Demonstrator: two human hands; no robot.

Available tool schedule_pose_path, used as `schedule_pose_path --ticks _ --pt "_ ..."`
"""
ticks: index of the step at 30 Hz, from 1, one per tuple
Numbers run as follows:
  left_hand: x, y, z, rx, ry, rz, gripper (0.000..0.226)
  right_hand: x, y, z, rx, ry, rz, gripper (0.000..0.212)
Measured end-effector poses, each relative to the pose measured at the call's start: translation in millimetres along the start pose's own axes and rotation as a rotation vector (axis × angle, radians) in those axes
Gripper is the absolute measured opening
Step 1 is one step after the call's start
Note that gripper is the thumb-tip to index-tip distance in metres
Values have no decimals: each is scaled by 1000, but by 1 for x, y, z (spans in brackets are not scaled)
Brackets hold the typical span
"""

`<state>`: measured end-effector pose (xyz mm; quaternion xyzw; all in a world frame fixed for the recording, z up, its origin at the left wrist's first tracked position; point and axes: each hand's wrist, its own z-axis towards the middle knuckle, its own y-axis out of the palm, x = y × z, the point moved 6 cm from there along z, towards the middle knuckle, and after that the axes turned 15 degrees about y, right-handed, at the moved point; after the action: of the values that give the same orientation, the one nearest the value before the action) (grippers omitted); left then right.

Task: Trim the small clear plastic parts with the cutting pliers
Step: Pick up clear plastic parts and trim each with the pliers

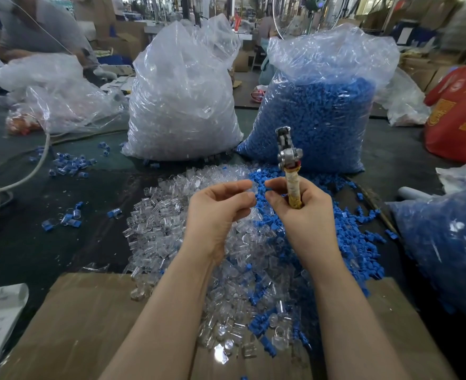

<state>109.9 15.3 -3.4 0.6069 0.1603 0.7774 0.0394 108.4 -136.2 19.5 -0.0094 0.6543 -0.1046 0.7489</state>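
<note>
Right hand [297, 207] fisted round taped handle of cutting pliers [288, 157], head up, thumb and forefinger reaching left. Left hand [221, 207] pinching one small clear part [254, 186] at fingertips, just beside right thumb. Behind, at far edge of worktop [62, 215]: bag of clear parts [182, 105] left, bag of blue parts [317, 116] right. Beneath hands, mid-worktop: loose clear parts [158, 215], blue caps [355, 237] heaped to right. Cardboard [83, 325] at near edge.
</note>
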Motion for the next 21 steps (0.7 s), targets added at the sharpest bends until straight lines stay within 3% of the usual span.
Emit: schedule_pose_path --ticks 9,14,21 --pt "-4 2 0 -39 -16 18 16 1 0 -1 11 -17 -105 25" --pt "-4 3 0 -64 -27 22 30 5 1 1 23 -18 -172 12" --pt "-1 2 -1 -73 3 50 23 3 0 -1 43 -49 -164 23"
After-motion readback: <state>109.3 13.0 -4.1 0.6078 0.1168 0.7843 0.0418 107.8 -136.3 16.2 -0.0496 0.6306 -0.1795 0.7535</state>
